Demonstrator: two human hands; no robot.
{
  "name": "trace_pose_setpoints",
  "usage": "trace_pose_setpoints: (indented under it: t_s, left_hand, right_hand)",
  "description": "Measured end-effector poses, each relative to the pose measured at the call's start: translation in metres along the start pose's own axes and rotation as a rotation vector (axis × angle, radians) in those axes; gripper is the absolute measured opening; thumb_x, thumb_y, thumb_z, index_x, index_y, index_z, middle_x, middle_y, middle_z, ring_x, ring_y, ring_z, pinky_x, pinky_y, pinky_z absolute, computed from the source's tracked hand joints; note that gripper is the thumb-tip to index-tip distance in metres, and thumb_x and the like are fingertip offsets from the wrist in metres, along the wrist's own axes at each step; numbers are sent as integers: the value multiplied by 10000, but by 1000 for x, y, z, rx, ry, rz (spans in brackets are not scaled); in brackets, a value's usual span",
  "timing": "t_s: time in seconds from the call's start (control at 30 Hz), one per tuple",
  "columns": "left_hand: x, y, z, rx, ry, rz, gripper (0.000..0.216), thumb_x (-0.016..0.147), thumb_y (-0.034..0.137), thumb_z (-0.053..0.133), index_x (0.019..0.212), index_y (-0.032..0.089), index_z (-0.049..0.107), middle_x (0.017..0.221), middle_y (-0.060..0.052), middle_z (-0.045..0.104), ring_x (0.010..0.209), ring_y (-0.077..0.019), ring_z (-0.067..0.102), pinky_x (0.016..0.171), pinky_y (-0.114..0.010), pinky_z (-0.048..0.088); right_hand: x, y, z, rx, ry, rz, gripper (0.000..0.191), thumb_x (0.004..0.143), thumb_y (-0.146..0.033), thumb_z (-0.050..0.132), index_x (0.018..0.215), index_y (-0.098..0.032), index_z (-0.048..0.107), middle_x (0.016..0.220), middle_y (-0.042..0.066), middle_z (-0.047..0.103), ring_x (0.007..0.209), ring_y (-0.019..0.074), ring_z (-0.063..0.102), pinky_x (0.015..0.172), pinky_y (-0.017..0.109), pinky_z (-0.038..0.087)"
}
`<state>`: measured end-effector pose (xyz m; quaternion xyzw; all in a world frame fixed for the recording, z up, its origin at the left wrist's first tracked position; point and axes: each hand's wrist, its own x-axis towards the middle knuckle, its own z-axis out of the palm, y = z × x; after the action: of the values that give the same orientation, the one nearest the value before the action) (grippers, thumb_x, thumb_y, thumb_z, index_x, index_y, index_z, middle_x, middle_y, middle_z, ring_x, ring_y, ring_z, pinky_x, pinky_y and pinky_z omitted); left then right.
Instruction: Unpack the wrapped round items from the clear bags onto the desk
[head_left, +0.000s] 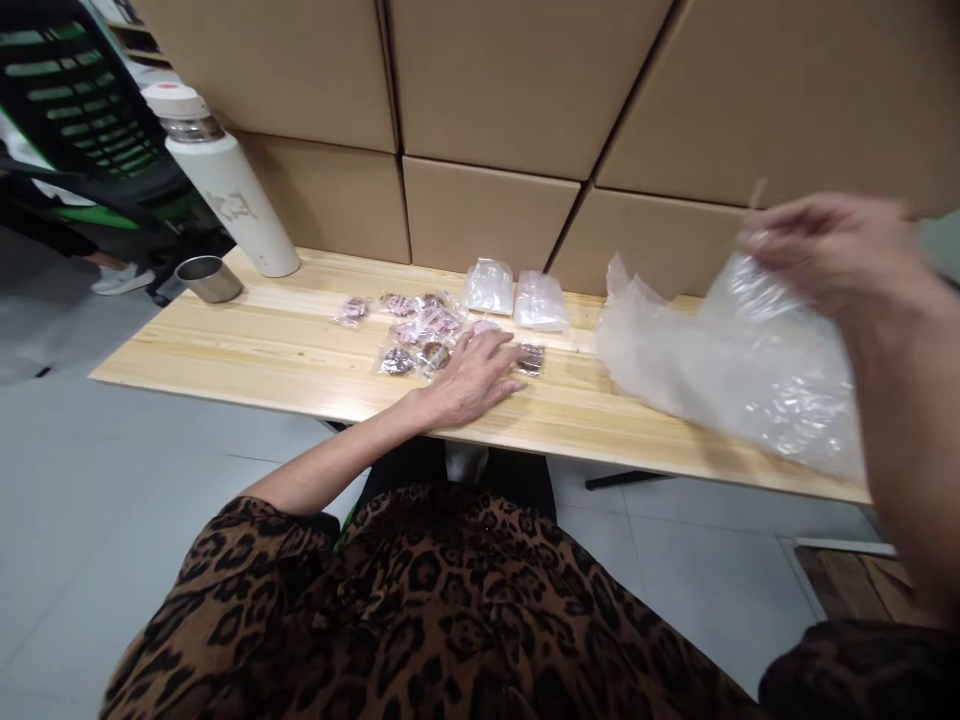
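Observation:
My left hand (480, 375) lies on the wooden table (262, 345), fingers spread and curled over a cluster of small clear packets (420, 330) holding pink and dark items. One dark packet (530, 358) lies just past its fingertips. My right hand (825, 250) is raised at the right, its fingers pinched on the top edge of a large clear plastic bag (735, 370), which hangs down onto the table. The right hand is a little blurred.
Two small stacks of empty clear bags (514, 292) lie behind the packets. A white flask (225, 180) and a steel cup (208, 278) stand at the table's left end. Cardboard boxes (517, 90) wall the back. A green-black chair (75, 110) is at far left.

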<state>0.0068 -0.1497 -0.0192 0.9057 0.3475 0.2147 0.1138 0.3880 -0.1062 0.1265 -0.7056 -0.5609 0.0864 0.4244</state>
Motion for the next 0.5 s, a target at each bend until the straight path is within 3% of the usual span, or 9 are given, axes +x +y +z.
trace_pose_setpoints:
  t_s: [0.07, 0.13, 0.23, 0.3, 0.37, 0.43, 0.5]
  left_hand:
    - [-3, 4, 5, 22, -51, 9, 484, 1088, 490, 523, 1505, 250, 577, 1648, -155, 530, 1600, -357, 412, 1338, -672, 241]
    - [-5, 6, 11, 53, -103, 19, 503, 1090, 512, 515, 1521, 261, 575, 1665, -144, 524, 1624, -377, 377, 1332, -700, 224]
    - [-7, 6, 18, 79, -161, 13, 505, 1091, 512, 516, 1501, 230, 606, 1636, -156, 561, 1635, -397, 362, 1320, -725, 219]
    - [-8, 4, 23, 82, -155, 6, 491, 1086, 509, 533, 1472, 221, 634, 1606, -153, 594, 1631, -389, 376, 1325, -710, 219]
    - [-8, 2, 28, 74, -103, 12, 480, 1083, 515, 542, 1454, 230, 650, 1584, -144, 618, 1620, -373, 401, 1329, -691, 229]
    - [-8, 0, 32, 60, -32, 29, 467, 1089, 510, 533, 1433, 224, 667, 1558, -147, 641, 1603, -358, 431, 1328, -679, 240]
    - [-9, -2, 36, 44, 38, 46, 445, 1093, 495, 529, 1393, 210, 694, 1516, -155, 672, 1578, -343, 470, 1326, -664, 258]
  right_hand:
    - [-13, 10, 37, -20, -132, 129, 176, 838, 9, 716, 829, -162, 675, 757, 40, 653, 636, 101, 534, 727, 340, 504]
    - [-22, 14, 69, -104, -258, 167, 149, 835, -56, 706, 779, -184, 652, 752, 64, 670, 710, 157, 574, 773, 377, 509]
    - [-29, 7, 101, -232, -235, -57, 52, 890, -179, 654, 919, -187, 696, 1076, 181, 757, 1057, 270, 627, 1028, 472, 465]
    - [-31, -8, 121, -310, -187, -325, 194, 950, -250, 563, 1062, -171, 701, 1283, 219, 723, 1257, 307, 580, 1160, 494, 382]
    - [-37, -31, 147, -359, -236, -516, 308, 1000, -325, 475, 1124, -159, 703, 1277, 217, 725, 1268, 327, 590, 1165, 504, 394]
    - [-44, -56, 180, -380, -339, -506, 405, 1038, -415, 427, 1169, -148, 701, 1195, 212, 745, 1180, 344, 637, 1100, 510, 456]
    - [-52, -79, 214, -428, -402, -376, 558, 1061, -539, 411, 1296, -99, 663, 1227, 246, 736, 1167, 373, 662, 1052, 513, 497]
